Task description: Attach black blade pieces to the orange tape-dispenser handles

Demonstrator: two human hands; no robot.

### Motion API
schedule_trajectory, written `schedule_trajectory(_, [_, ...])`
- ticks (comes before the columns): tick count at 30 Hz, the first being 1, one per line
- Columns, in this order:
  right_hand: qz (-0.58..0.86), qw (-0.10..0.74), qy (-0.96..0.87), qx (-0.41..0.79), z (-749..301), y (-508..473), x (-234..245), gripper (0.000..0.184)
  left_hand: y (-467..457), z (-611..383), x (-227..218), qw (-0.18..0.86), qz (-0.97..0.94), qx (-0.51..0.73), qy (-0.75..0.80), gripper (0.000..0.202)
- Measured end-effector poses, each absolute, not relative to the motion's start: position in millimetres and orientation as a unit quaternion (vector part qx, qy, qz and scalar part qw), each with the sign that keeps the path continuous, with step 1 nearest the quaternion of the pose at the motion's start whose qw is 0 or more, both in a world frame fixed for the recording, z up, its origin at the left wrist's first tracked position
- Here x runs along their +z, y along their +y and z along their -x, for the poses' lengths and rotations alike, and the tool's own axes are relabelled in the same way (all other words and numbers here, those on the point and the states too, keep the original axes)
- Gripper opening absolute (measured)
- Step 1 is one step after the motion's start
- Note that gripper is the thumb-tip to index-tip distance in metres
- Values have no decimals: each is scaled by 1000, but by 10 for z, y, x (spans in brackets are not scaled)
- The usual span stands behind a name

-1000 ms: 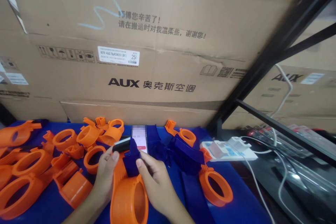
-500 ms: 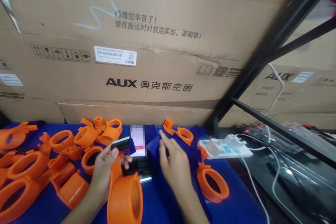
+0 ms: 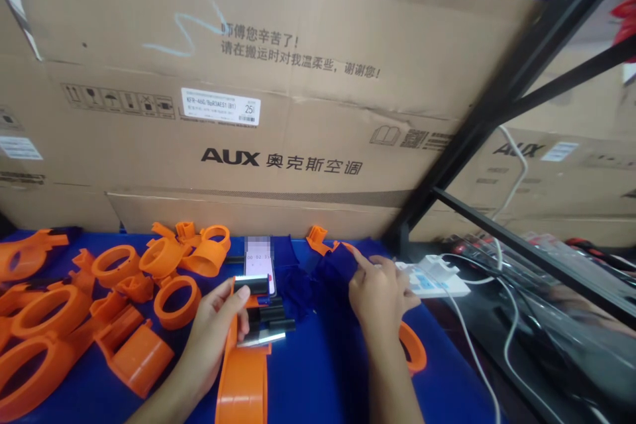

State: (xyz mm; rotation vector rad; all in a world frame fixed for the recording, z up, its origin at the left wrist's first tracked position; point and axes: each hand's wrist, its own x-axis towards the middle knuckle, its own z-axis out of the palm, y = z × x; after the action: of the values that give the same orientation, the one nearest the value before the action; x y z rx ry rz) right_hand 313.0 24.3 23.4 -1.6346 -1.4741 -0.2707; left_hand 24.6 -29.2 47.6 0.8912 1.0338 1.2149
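Note:
My left hand [image 3: 218, 318] is closed around an orange tape dispenser [image 3: 243, 384]. My thumb presses on a black cutter piece with a pale toothed edge [image 3: 251, 285] at the dispenser's upper end. Just beyond it lie several more black cutter pieces [image 3: 268, 313], one with a shiny metal strip [image 3: 263, 338]. My right hand [image 3: 380, 291] is over the right side of the table, fingers apart, index finger stretched beside crumpled dark blue material [image 3: 338, 268]. An orange ring part [image 3: 415, 348] is partly hidden under my right wrist.
Many orange dispenser frames [image 3: 116, 266] crowd the left side. A phone [image 3: 259, 265] with a timer lies at the back centre. A white power strip [image 3: 432, 278] with cables sits at right, beside a black shelf frame [image 3: 477, 119]. Cardboard [image 3: 298, 112] stands behind.
My right hand has moved right, and the dark blue material has shifted right. My left hand has turned the dispenser more upright; the cutter piece now sits against its top.

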Motion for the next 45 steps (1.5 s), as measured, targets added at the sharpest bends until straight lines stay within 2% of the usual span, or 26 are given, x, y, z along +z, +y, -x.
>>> schedule_trajectory(2, [709, 420, -546, -151, -3120, 251, 204, 39, -294, -245, 481, 606, -394, 527, 447, 33])
schedule_trajectory(6, [781, 313, -507, -188, -3044, 257, 281, 34, -303, -232, 482, 604, -406, 523, 444, 32])
schedule_trajectory(9, [765, 357, -513, -157, -2952, 242, 427, 30, -302, -219, 460, 599, -407, 523, 449, 29])
schedule_trajectory(11, [698, 440, -557, -95, -2837, 201, 536, 32, -285, -218, 432, 596, -405, 530, 447, 30])
schedule_trajectory(13, [573, 502, -647, 27, -2672, 128, 621, 33, -257, -225, 400, 594, -394, 544, 444, 33])
schedule_trajectory(15, [461, 474, -736, 146, -2477, 40, 658, 34, -231, -239, 376, 596, -377, 555, 441, 34])
schedule_trajectory(17, [399, 434, -785, 190, -2289, -40, 637, 38, -219, -257, 367, 606, -363, 556, 438, 36])
schedule_trajectory(23, [389, 447, -794, 135, -1990, -135, 399, 45, -246, -310, 383, 643, -324, 556, 415, 38])
schedule_trajectory(33, [354, 440, -825, 8, -1901, -137, 234, 53, -260, -306, 329, 627, -377, 554, 397, 34])
schedule_trajectory(39, [363, 440, -821, -11, -1871, -152, 186, 61, -273, -314, 324, 610, -391, 567, 392, 31])
schedule_trajectory(45, [352, 445, -823, 10, -1878, -133, 194, 55, -267, -312, 349, 628, -378, 561, 384, 31])
